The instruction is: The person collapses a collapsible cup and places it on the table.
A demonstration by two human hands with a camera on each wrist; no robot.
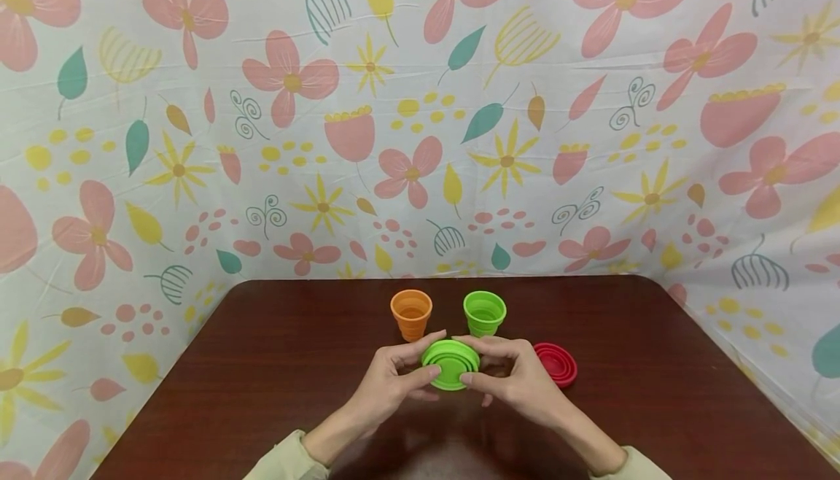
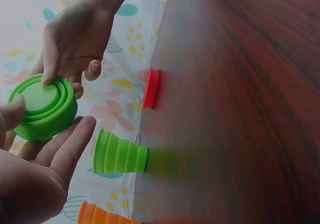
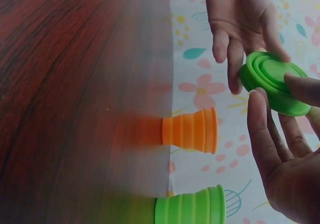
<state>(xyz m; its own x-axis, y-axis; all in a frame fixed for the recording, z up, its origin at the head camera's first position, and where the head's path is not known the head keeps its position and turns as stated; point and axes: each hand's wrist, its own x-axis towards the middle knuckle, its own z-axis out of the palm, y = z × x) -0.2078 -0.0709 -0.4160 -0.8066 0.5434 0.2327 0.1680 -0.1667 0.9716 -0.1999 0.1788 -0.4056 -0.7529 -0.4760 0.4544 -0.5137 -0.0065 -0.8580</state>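
Pinching a collapsed green cup (image 1: 450, 367) above the desk (image 1: 295, 363), with left grip (image 1: 389, 379) and right grip (image 1: 525, 381) both narrowed on its edge from opposite sides. With an upright orange cup (image 1: 411, 314) and an upright green cup (image 1: 485, 312) farther back, side by side but apart, and a collapsed red cup (image 1: 556, 365) lying flat near right grip.

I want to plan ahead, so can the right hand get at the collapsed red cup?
Probably yes: the collapsed red cup lies near the right hand, with no object visible between them, though that hand would first have to release the collapsed green cup.
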